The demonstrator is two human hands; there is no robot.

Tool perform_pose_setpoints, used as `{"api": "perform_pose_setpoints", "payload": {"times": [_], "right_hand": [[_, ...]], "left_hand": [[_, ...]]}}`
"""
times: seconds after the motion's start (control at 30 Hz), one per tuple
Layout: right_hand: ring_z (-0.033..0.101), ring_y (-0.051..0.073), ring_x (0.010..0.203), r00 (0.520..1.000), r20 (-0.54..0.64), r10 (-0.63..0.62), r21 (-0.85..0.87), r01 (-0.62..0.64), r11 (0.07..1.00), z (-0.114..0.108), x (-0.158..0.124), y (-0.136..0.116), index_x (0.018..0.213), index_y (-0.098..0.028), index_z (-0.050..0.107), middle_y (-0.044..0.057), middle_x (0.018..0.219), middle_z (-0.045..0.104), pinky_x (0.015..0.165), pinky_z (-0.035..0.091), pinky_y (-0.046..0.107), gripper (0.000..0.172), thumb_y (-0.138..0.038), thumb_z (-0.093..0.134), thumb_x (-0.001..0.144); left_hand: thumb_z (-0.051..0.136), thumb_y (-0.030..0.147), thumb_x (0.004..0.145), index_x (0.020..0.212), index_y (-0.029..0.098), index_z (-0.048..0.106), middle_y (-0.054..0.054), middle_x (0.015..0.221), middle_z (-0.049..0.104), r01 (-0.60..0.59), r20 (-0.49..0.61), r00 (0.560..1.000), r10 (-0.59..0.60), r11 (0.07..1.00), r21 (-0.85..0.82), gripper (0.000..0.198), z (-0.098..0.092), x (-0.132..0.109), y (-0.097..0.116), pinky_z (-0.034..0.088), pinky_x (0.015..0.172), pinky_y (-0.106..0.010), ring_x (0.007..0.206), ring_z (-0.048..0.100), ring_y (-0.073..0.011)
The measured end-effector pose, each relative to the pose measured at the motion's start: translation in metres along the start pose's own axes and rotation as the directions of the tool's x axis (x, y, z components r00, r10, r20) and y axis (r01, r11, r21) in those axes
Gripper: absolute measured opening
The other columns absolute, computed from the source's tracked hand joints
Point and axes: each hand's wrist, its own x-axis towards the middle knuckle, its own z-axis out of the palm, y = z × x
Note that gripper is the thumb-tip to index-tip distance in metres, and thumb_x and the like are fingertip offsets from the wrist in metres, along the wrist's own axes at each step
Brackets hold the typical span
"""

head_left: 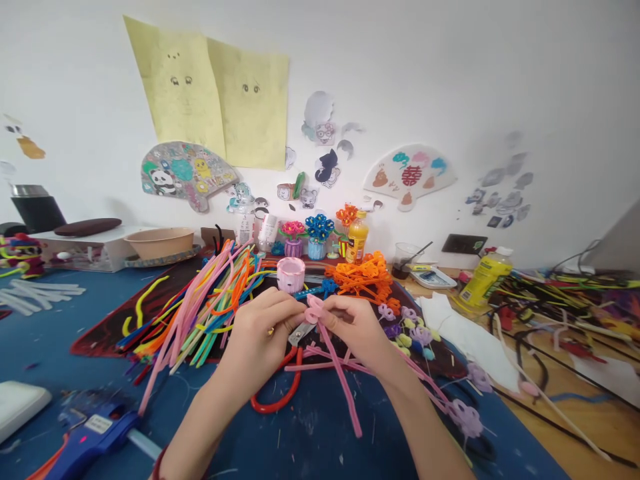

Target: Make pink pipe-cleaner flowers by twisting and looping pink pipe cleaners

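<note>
Between my two hands is a pink pipe cleaner (pixel 340 380), its upper end bent into small loops and its long tail hanging down toward me. My left hand (pixel 267 327) pinches the loops from the left. On the other side, my right hand (pixel 357 330) grips them between thumb and fingers. Red-handled scissors (pixel 280 403) lie on the mat beneath, partly hidden by my left hand. More pink pipe cleaners (pixel 410 370) lie under and beyond my right wrist. A small pink pot (pixel 291 275) stands just past my hands.
A pile of coloured pipe cleaners (pixel 200 300) lies at left, with a blue glue gun (pixel 95 433) nearer me. Orange pipe-cleaner flowers (pixel 367 277) sit behind my right hand. Purple flowers (pixel 465 417), a white tissue (pixel 465 340) and a yellow bottle (pixel 485 277) are at right.
</note>
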Motion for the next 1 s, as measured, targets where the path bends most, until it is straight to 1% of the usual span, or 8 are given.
{"api": "perform_pose_setpoints", "payload": {"times": [0.13,0.3,0.4,0.5,0.6,0.7,0.87,1.0], "right_hand": [[0.056,0.012,0.055,0.999,0.003,0.034,0.119,-0.034,0.992,0.000,-0.001,-0.002,0.082,-0.016,0.073,0.000,0.062,0.062,0.053,0.046,0.023,0.028,-0.043,0.072,0.076],[0.059,0.012,0.051,0.996,-0.088,0.028,0.110,-0.018,0.994,0.004,-0.001,-0.006,0.077,-0.016,0.073,0.000,0.057,0.063,0.052,0.049,0.023,0.020,-0.036,0.070,0.078],[0.059,0.012,0.051,0.988,-0.150,0.019,0.111,-0.002,0.994,0.010,-0.001,-0.009,0.075,-0.016,0.072,0.000,0.058,0.064,0.051,0.049,0.022,0.017,-0.031,0.067,0.080],[0.058,0.012,0.050,0.979,-0.205,0.018,0.113,0.006,0.994,0.016,-0.001,-0.009,0.073,-0.017,0.072,-0.001,0.057,0.064,0.050,0.048,0.022,0.015,-0.029,0.067,0.080],[0.058,0.012,0.049,0.974,-0.224,0.030,0.116,-0.004,0.993,0.020,-0.001,-0.009,0.070,-0.016,0.071,-0.001,0.055,0.064,0.049,0.048,0.023,0.017,-0.030,0.068,0.078],[0.056,0.012,0.048,0.972,-0.230,0.041,0.131,-0.010,0.991,0.021,-0.001,-0.008,0.069,-0.016,0.072,0.000,0.054,0.062,0.048,0.047,0.023,0.019,-0.033,0.069,0.077],[0.055,0.012,0.048,0.973,-0.224,0.061,0.194,-0.017,0.981,0.016,0.000,-0.008,0.068,-0.017,0.072,-0.001,0.053,0.061,0.047,0.045,0.023,0.016,-0.031,0.069,0.076],[0.055,0.011,0.048,0.976,-0.209,0.061,0.190,-0.021,0.981,0.012,-0.001,-0.009,0.069,-0.017,0.071,-0.001,0.054,0.061,0.048,0.045,0.022,0.015,-0.030,0.069,0.076]], "left_hand": [[0.056,0.016,0.087,0.077,0.017,0.070,-0.004,0.072,0.070,0.064,-0.012,0.998,-0.065,0.995,-0.078,0.017,-0.003,0.002,0.004,0.046,0.059,-0.024,0.065,0.061,-0.0143],[0.065,0.022,0.082,0.077,0.017,0.070,-0.001,0.069,0.072,0.211,-0.092,0.971,-0.222,0.970,-0.119,0.009,-0.002,0.001,0.006,0.047,0.054,-0.020,0.057,0.061,-0.0116],[0.065,0.022,0.082,0.077,0.017,0.070,0.000,0.070,0.073,0.233,-0.105,0.961,-0.254,0.956,-0.178,0.009,-0.002,0.000,0.006,0.048,0.054,-0.019,0.059,0.063,-0.0121],[0.065,0.018,0.081,0.075,0.017,0.070,0.000,0.069,0.072,0.182,-0.134,0.969,-0.206,0.969,-0.169,0.008,-0.003,0.000,0.006,0.050,0.055,-0.020,0.059,0.065,-0.0123],[0.063,0.013,0.081,0.073,0.018,0.069,0.000,0.067,0.071,0.056,-0.175,0.982,-0.067,0.996,-0.067,0.011,-0.003,0.000,0.006,0.050,0.056,-0.021,0.059,0.064,-0.0120],[0.060,0.010,0.083,0.076,0.018,0.069,-0.001,0.068,0.071,-0.042,-0.177,0.983,0.040,0.999,-0.008,0.014,-0.001,-0.001,0.007,0.050,0.057,-0.022,0.061,0.064,-0.0128],[0.058,0.012,0.085,0.079,0.017,0.067,-0.002,0.070,0.071,-0.041,-0.141,0.989,0.045,0.999,0.028,0.012,0.000,0.000,0.008,0.049,0.058,-0.021,0.062,0.065,-0.0126],[0.052,0.014,0.088,0.081,0.017,0.065,-0.003,0.071,0.068,-0.034,-0.090,0.995,0.047,0.990,0.136,0.015,-0.001,0.000,0.007,0.046,0.057,-0.022,0.062,0.062,-0.0130]]}}
